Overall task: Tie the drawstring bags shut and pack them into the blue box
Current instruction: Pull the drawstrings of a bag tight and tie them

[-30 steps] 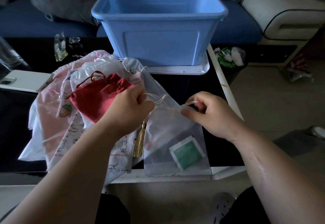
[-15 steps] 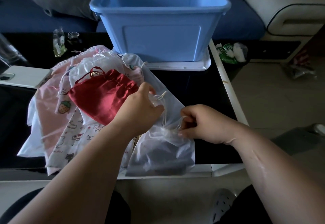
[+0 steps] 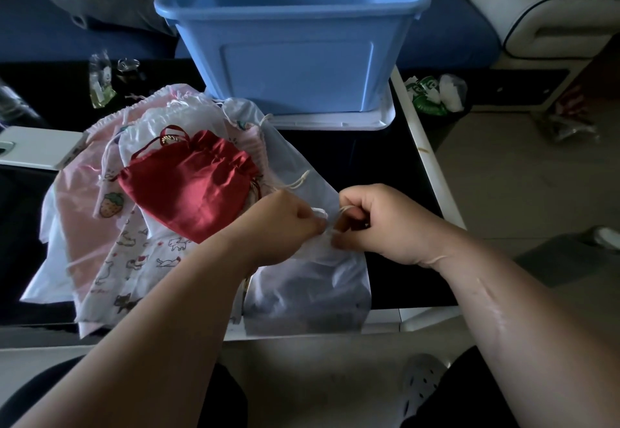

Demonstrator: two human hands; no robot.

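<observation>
Both hands meet over the bag at its gathered neck: left hand and right hand each pinch a cord end in curled fingers. It lies at the worktop near edge, body trailing toward the person; the box stands straight beyond, about equally near either hand.

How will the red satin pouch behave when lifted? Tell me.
The red satin pouch will probably flop and sag: its cloth lies creased and gathered at the neck. Its sheen suggests it may slip between fingers.
</observation>
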